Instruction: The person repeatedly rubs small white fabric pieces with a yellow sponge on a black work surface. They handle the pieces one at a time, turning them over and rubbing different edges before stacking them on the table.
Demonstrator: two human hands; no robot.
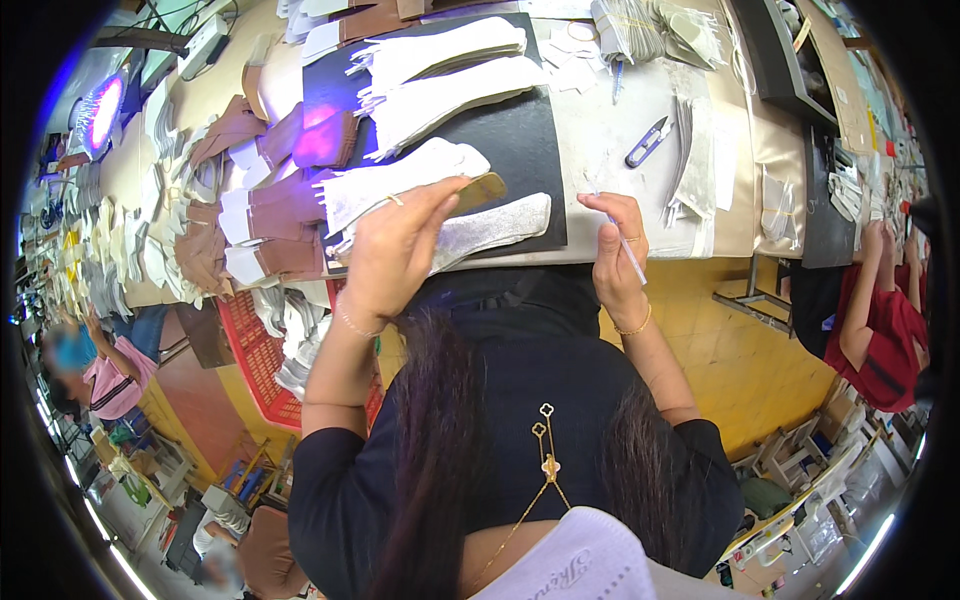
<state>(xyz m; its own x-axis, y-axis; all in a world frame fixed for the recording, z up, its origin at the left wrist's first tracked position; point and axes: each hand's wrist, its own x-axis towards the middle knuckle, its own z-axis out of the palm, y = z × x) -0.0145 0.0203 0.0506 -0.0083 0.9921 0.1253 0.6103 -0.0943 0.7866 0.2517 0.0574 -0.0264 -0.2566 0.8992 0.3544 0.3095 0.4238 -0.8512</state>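
My left hand [395, 245] is closed, pinching a tan, curved flat piece [483, 193] between thumb and fingers. Under and beside it lie white cut pieces with frayed ends, among them one white piece [410, 172] and one greyish piece [495, 232] near the table's front edge. My right hand [618, 250] grips a slim, pale pen-like stick [629, 257], its tip pointing up and away from me. It hovers just over the table edge, apart from the pieces. Beyond it, thread snips [648, 143] with a purple-blue handle rest on the table.
A black mat [545, 120] carries more white pieces [450, 50]. Brown and white stacks [285, 220] lie at left, a grey-white stack [692, 160] at right. Under the table edge stands a red basket [250, 350]. Co-workers sit at right, in a red top [880, 340], and far left.
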